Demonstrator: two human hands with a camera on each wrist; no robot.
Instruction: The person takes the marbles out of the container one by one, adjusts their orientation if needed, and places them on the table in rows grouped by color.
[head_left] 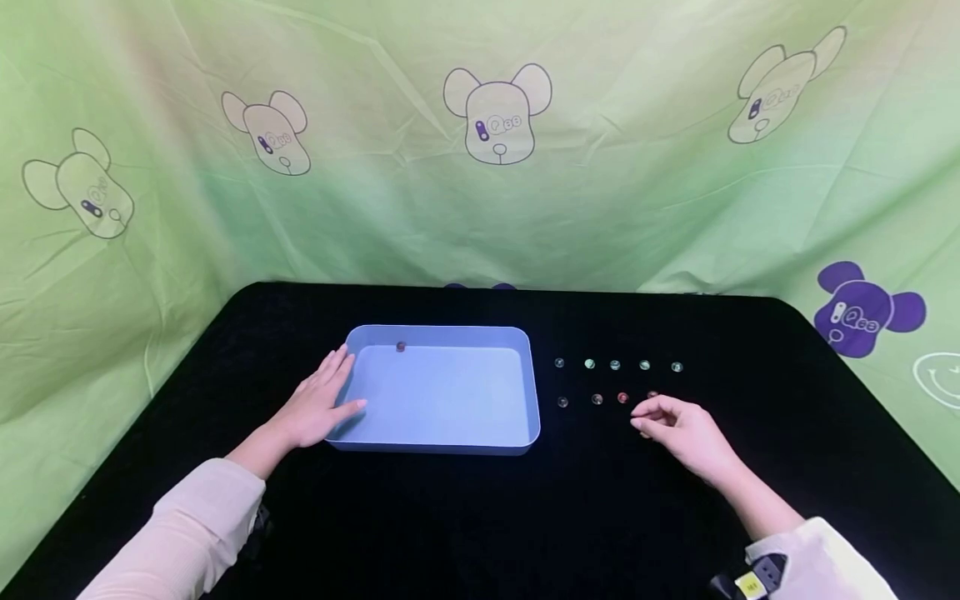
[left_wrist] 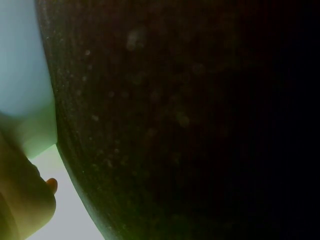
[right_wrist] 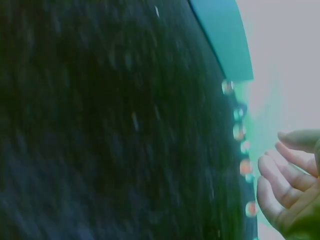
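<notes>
My left hand [head_left: 311, 406] rests on the left rim of a blue rectangular tray [head_left: 450, 443], its fingers straight and its thumb over the inside. One reddish marble [head_left: 401, 347] lies in the tray near the back left. Over the cloth to the right, my right hand [head_left: 686, 433] hovers with fingers loosely bent beside the front row of glass marbles. A dark reddish marble [head_left: 652, 395] shows just behind its fingertips, and a red marble [head_left: 622, 398] lies to their left. In the right wrist view, the fingers [right_wrist: 272, 177] are parted from the thumb, with nothing visible between them.
A back row of several clear and greenish marbles [head_left: 615, 365] lies right of the tray. More marbles, such as a clear one [head_left: 563, 402], stand in the front row. Black cloth [head_left: 480, 525] covers the table; a green printed curtain [head_left: 375, 208] hangs behind and at the sides.
</notes>
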